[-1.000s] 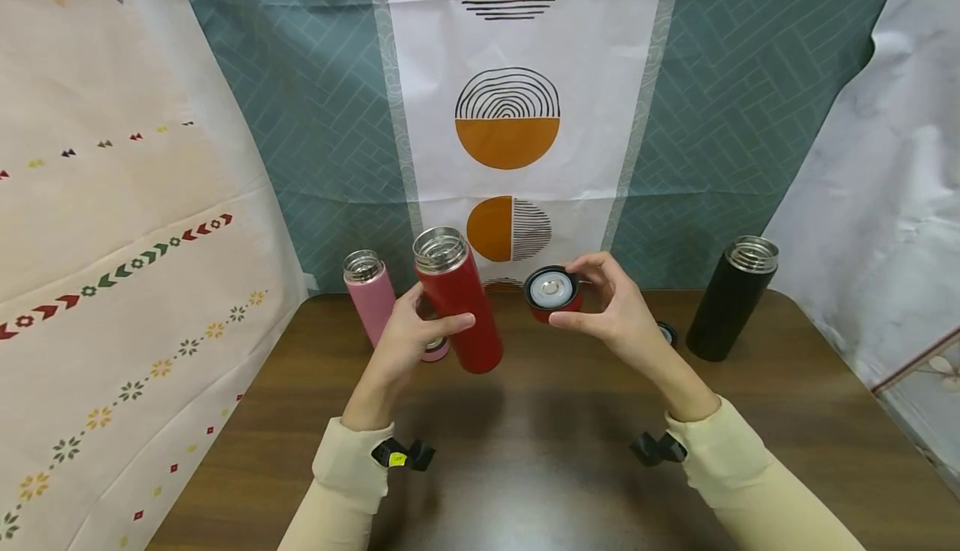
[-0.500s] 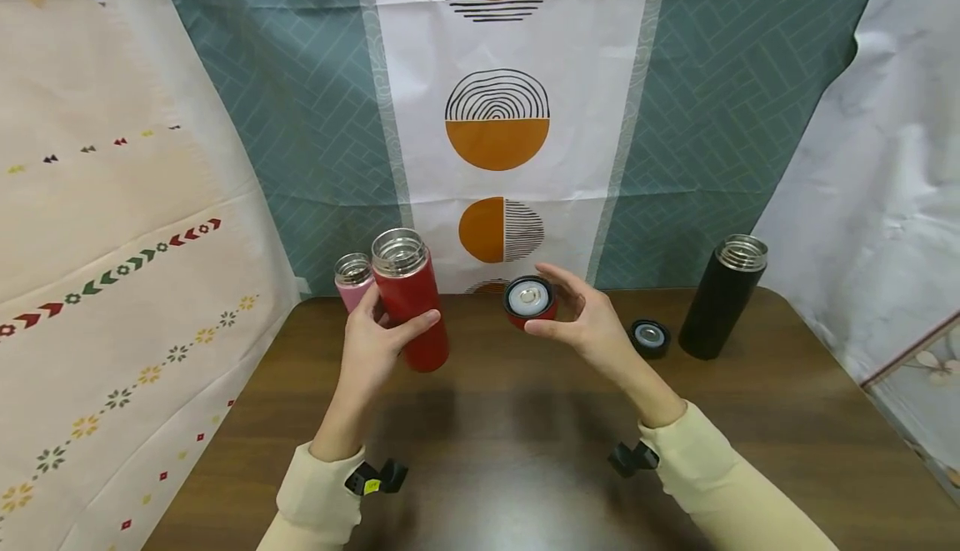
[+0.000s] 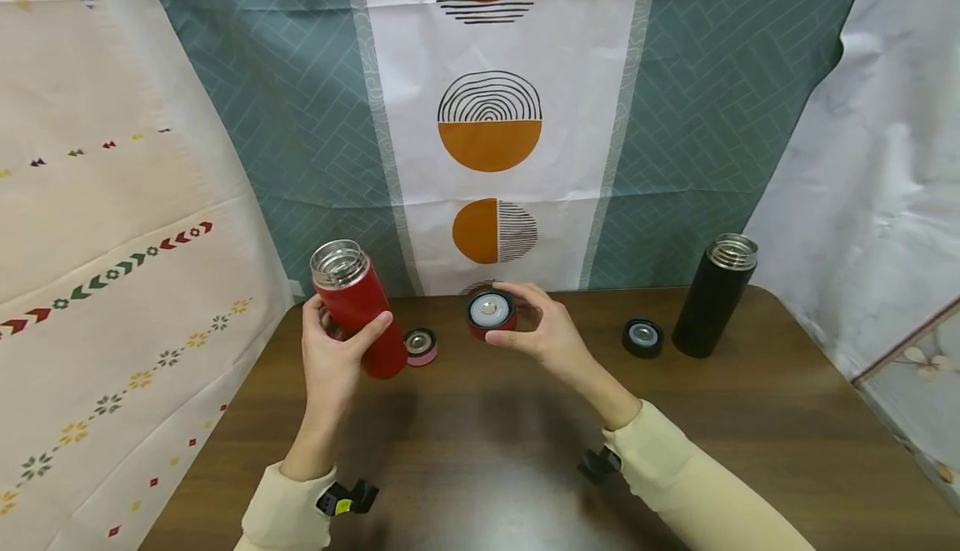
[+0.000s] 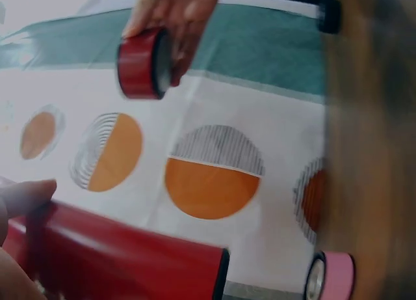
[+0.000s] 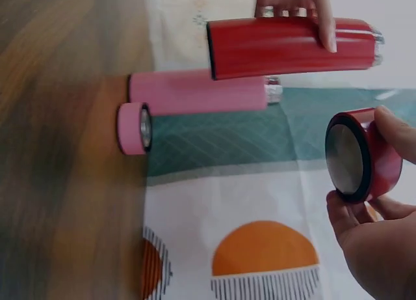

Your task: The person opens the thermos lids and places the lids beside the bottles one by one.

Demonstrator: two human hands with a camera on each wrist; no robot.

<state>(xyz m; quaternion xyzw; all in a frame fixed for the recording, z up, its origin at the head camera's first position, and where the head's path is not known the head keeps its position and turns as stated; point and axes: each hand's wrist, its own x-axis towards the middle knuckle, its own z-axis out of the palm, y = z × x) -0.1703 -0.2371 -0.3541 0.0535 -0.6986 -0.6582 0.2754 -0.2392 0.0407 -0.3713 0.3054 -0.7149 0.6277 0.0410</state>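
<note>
My left hand [image 3: 330,359] grips a red thermos bottle [image 3: 367,309] around its body. The bottle is lidless, its steel mouth facing up and tilted left. Between thumb and fingers, my right hand [image 3: 543,330] pinches a red lid [image 3: 491,312] by its side, with the pale inner face turned toward me. Lid and bottle are apart, both held above the table. Behind the red bottle stands a pink bottle [image 5: 195,92], hidden in the head view but visible in the right wrist view. A pink lid [image 3: 421,347] lies on the table beside the red bottle.
A black bottle [image 3: 716,297] without its lid stands at the right rear of the wooden table [image 3: 480,443]. Next to it lies a black lid [image 3: 642,338], inner side up. A patterned cloth [image 3: 491,226] hangs behind the table.
My left hand has carried the red bottle leftward, in front of the pink bottle. The right hand with the red lid has shifted left too. The pink and black lids have come into fuller view.
</note>
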